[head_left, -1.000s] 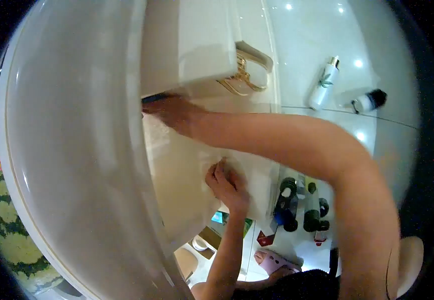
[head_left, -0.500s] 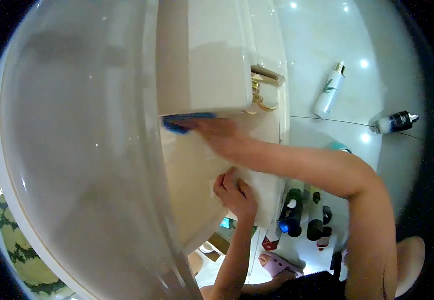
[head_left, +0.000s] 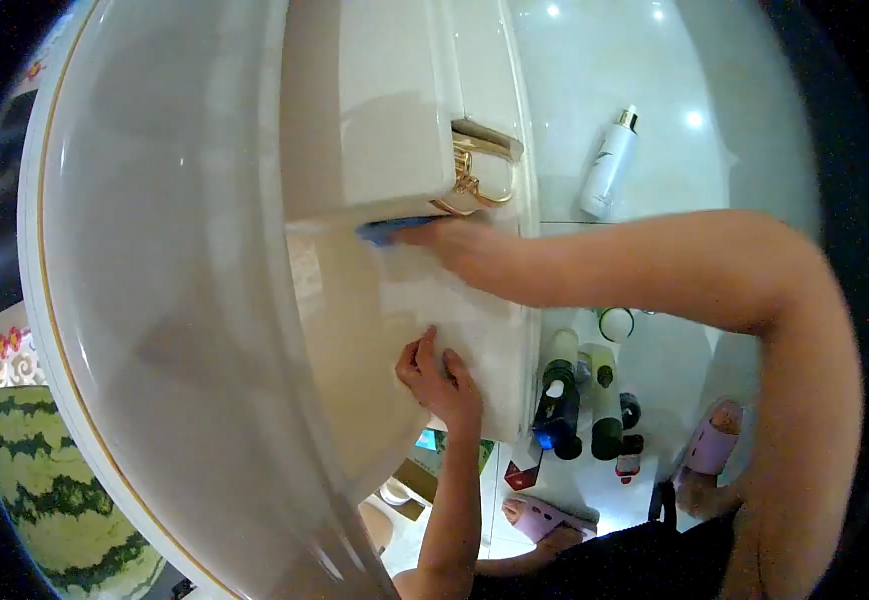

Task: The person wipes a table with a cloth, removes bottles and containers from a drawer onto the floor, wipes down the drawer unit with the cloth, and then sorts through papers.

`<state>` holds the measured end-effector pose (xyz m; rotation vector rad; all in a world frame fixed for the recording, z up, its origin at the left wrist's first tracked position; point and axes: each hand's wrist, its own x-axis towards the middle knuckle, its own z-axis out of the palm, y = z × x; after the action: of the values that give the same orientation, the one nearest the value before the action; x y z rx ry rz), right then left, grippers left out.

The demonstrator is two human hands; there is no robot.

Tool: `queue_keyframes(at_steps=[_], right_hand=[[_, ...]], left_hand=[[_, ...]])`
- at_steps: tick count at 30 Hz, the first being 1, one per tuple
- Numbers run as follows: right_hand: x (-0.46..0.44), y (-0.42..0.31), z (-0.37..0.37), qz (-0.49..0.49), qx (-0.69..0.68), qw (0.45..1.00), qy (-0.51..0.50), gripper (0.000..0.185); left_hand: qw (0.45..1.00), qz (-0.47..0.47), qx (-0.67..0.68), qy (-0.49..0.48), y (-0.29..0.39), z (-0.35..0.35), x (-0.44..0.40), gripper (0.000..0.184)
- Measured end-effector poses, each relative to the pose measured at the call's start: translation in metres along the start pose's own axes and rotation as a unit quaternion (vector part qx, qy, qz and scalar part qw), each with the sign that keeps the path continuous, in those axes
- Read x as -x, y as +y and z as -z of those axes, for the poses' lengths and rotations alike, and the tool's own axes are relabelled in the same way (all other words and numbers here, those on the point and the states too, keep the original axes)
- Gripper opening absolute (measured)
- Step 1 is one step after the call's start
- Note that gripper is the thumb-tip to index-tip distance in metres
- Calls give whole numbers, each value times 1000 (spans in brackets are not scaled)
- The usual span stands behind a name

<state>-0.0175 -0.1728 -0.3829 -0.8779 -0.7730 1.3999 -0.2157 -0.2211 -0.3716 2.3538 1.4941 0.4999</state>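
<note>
My right hand reaches in from the right and presses a blue cloth to the cream surface, close beside the drawer-like block. Its fingers are a little blurred. Lower down, my left hand rests on the same cream surface, with its fingers apart and nothing in them. A gold handle sits on the block, just above my right hand.
A glossy cabinet top curves along the left, with a watermelon at its far side. A white bottle lies on the tiled floor. Several bottles and jars, including a dark blue bottle, are near a slippered foot.
My right hand and the blue cloth have shifted outward along the surface, toward the gold handle. My left hand stays resting on it. The whole view has moved somewhat, showing more watermelon.
</note>
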Motion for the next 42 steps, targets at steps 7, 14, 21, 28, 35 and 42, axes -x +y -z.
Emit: queue_keyframes(at_steps=[7,14,21,28,35,42], right_hand=[[-31,-24,-44,-81,111,977,164,24],[-22,39,-36,103,561,817,84,52],[-189,93,-138,72,-30,984,159,62],[-118,40,-111,89,550,831,9,57],[55,12,-9,59,829,556,0,55],[91,-2,-6,142,746,650,-30,53]], left_hand=[[998,-19,-64,16,4,-5,0,35],[998,-28,-62,16,3,-2,0,37],[1000,-20,-14,16,-16,-11,16,39],[984,83,151,35,-29,-16,12,36],[999,-14,-24,24,9,1,4,33],[994,-73,76,37,-14,3,4,30]])
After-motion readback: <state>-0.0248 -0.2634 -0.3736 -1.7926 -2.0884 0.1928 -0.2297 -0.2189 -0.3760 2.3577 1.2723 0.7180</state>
